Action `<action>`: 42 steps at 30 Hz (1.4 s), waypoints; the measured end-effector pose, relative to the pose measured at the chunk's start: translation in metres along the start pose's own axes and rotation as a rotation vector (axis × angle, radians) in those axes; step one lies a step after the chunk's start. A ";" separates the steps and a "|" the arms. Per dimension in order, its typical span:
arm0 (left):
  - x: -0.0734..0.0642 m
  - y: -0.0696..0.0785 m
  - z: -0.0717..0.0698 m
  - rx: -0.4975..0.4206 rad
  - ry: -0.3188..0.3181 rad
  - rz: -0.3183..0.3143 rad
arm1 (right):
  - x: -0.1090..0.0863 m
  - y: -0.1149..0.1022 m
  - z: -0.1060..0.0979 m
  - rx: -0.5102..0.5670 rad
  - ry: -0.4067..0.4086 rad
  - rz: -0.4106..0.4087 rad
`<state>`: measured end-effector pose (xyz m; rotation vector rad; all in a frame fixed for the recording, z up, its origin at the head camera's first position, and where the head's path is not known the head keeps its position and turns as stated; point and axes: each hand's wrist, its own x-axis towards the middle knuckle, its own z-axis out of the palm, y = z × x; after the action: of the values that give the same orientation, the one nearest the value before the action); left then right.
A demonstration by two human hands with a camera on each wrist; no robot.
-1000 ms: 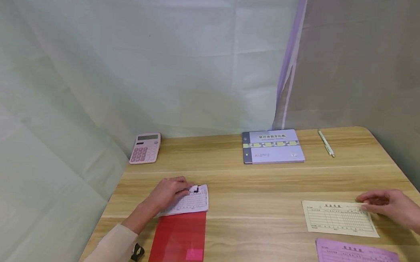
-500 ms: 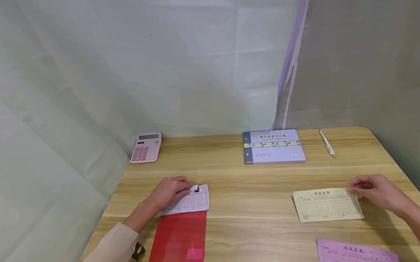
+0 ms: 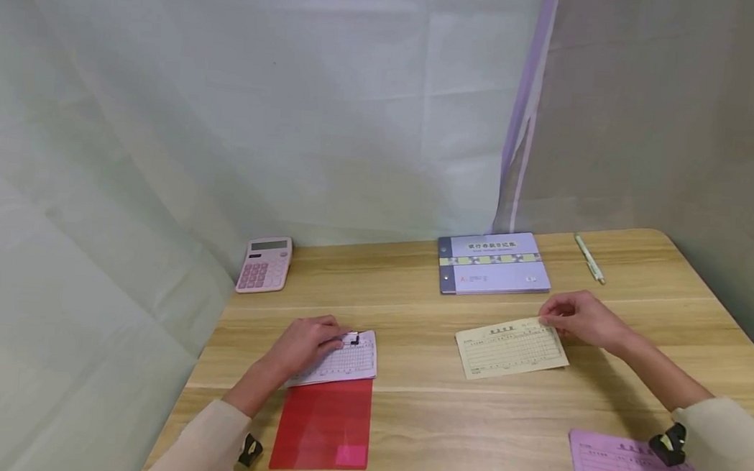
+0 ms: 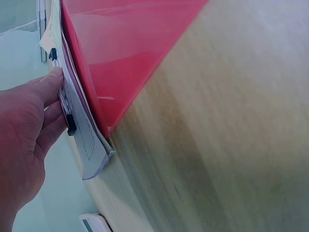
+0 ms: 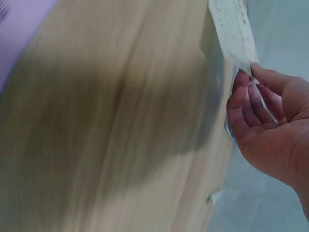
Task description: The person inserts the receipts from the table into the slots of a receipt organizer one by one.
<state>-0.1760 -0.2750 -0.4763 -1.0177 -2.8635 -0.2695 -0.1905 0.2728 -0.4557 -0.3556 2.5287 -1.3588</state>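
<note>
In the head view my left hand (image 3: 305, 345) grips the metal clip (image 4: 63, 94) with black ends at the top of a red translucent clipboard (image 3: 323, 427). A stack of white printed forms (image 3: 346, 363) lies under that clip; the left wrist view shows its layered edges standing a little apart. My right hand (image 3: 585, 322) pinches a pale yellow form slip (image 3: 511, 348) by its upper right corner between thumb and fingers. In the right wrist view this slip (image 5: 234, 31) is held above the wood, its far end out of frame.
A purple form slip (image 3: 622, 470) lies at the front right, partly under the right forearm. Along the back are a pink calculator (image 3: 263, 265), a lilac account book (image 3: 498, 272) and a light green pen (image 3: 589, 258). Curtains (image 3: 358, 119) hang behind the wooden table (image 3: 443, 427).
My right hand has lifted the yellow slip and carried it left and slightly away from me, off its place above the purple slip. My left hand has stayed at the clip.
</note>
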 end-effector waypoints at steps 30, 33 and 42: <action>-0.001 -0.003 0.004 -0.002 0.050 0.046 | 0.033 -0.051 0.032 0.003 0.001 -0.090; -0.001 -0.002 0.003 -0.002 0.027 0.023 | 0.043 -0.072 0.042 0.039 -0.015 -0.100; 0.000 -0.001 0.004 0.020 0.013 -0.002 | 0.072 -0.118 0.104 0.162 -0.056 -0.052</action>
<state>-0.1767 -0.2752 -0.4799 -1.0058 -2.8498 -0.2470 -0.2127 0.1054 -0.4195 -0.4238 2.3609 -1.5387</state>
